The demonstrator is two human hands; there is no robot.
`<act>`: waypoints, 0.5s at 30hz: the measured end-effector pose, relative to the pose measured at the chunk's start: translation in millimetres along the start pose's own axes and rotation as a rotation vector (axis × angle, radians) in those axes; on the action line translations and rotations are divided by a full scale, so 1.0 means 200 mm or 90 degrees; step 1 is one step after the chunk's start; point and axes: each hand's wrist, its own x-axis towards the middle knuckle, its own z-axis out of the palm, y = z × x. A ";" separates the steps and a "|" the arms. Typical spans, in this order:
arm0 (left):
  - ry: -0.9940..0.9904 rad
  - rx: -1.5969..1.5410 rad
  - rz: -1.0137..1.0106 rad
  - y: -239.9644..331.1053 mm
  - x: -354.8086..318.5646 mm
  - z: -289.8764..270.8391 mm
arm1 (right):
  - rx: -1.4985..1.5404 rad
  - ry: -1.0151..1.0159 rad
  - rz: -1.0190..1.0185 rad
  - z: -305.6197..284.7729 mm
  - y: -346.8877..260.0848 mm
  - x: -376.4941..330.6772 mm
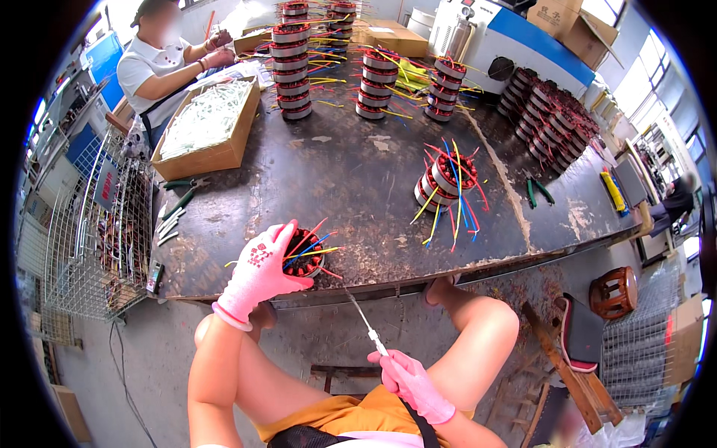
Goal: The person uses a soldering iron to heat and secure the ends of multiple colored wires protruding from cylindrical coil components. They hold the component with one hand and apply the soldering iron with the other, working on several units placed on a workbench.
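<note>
My left hand (261, 272), in a pink glove, is closed round the side of a motor stator (305, 261) at the table's near edge. Red, blue and yellow wires stick out of the stator's windings. Over my lap, my right hand (411, 382), also gloved in pink, pinches a white cord (363, 313) with a thicker white piece at the fingers. The cord stretches taut up toward the stator; where its far end is fastened cannot be made out. Further right stand stacked stators (446, 179) with loose coloured wires.
Tall stator stacks (291, 67) line the back, with dark-red ones (549, 123) at right. A cardboard box (243, 145) of white sleeves, pliers (179, 198), green-handled cutters (539, 190) and a yellow tube (614, 193) lie about the dark table (351, 187). A co-worker (160, 67) sits far left.
</note>
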 end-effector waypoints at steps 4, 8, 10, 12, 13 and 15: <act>-0.016 -0.034 0.004 -0.01 0.00 -0.03 | -0.022 0.013 -0.024 0.03 -0.01 0.02; -0.019 -0.053 0.032 -0.02 0.01 -0.03 | -0.015 -0.003 -0.009 0.04 -0.02 0.04; -0.018 -0.050 0.034 -0.03 0.00 -0.03 | -0.011 -0.009 -0.006 0.03 0.01 0.06; -0.023 -0.044 0.034 -0.03 0.01 -0.03 | -0.020 -0.012 -0.013 0.04 0.02 0.06; -0.024 -0.043 0.033 -0.03 0.01 -0.03 | -0.025 -0.014 -0.016 0.03 0.02 0.06; -0.025 -0.055 0.038 -0.04 0.02 -0.02 | -0.018 -0.012 -0.020 0.04 0.01 0.06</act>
